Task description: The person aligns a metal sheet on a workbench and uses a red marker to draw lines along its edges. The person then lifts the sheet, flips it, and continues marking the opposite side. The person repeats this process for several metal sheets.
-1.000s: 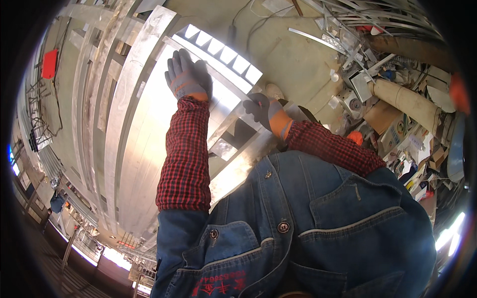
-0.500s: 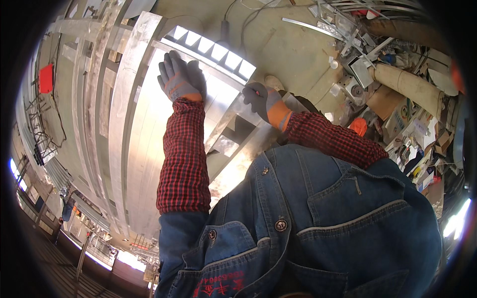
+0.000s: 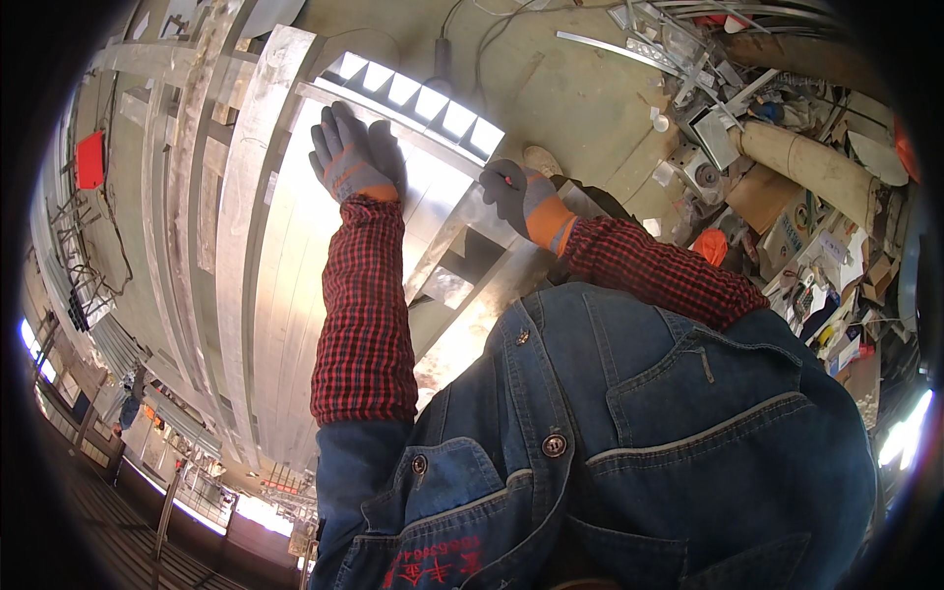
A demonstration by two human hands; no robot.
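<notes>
Side by side lie several shiny rectangular metal tubes (image 3: 295, 285), their open ends (image 3: 430, 102) facing away from me. A narrow metal strip (image 3: 413, 135) runs across them just behind those ends. My left hand (image 3: 352, 162), in a grey and orange glove, rests flat on the tubes with fingers stretched out, the fingertips by the strip. My right hand (image 3: 526, 202), gloved alike, is closed at the strip's right end. A small red spot shows at its fingers; whatever is in them is mostly hidden.
Long metal bars (image 3: 254, 167) lie parallel on the left, with a red object (image 3: 89, 160) beyond. A dark cable (image 3: 443, 59) lies on the floor ahead. To the right are a thick beige roll (image 3: 806, 162), cardboard (image 3: 765, 202), an orange item (image 3: 710, 247) and scrap pieces.
</notes>
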